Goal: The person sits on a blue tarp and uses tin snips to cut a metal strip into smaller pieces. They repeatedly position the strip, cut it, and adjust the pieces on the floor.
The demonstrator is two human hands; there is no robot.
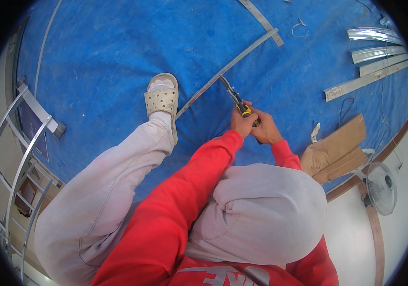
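Both my hands are closed round the handles of a pair of tin snips (234,97) with black and yellow grips. My left hand (242,124) and my right hand (267,129) sit close together on them, above my bent right knee. The tips of the jaws meet the edge of a long, thin metal strip (242,55); whether they bite into it I cannot tell. The strip slants across a blue tarp (103,52), its near end beside my left foot in a beige slipper (161,100). At its far end it crosses another metal strip (260,19).
Several metal profiles (368,82) lie at the far right, near torn brown cardboard (340,145). A fan (381,188) stands by the right wall. An aluminium ladder (10,190) is on the left. A bent wire (300,29) rests on the tarp.
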